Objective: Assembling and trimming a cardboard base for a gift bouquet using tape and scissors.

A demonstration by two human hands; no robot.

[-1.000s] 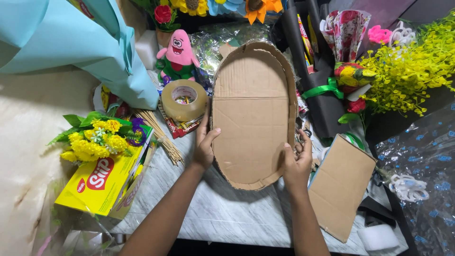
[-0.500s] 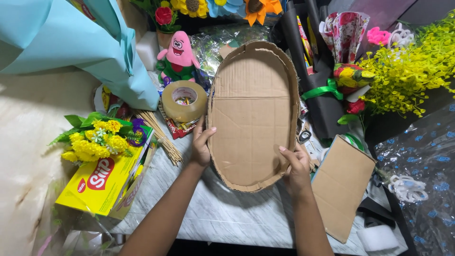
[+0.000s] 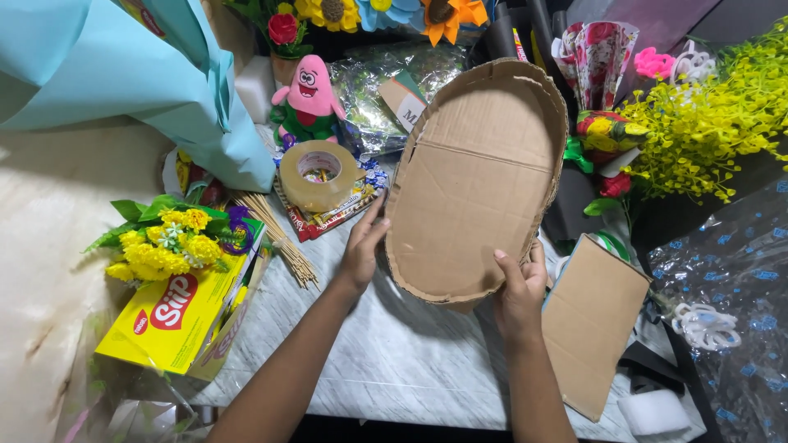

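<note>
The cardboard tray [image 3: 472,189] now leans tilted to the right, lifted off the table [image 3: 386,361], as the left hand [image 3: 361,250] braces its left rim and the right hand [image 3: 519,287] has shifted to pinch its lower edge.

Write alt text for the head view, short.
Two bare hands, left hand and right hand, grip the lower rim of an oval cardboard tray, tilted up over a pale marble tabletop. Around it: a tape roll, pink star plush, yellow box, flat cardboard piece.
</note>
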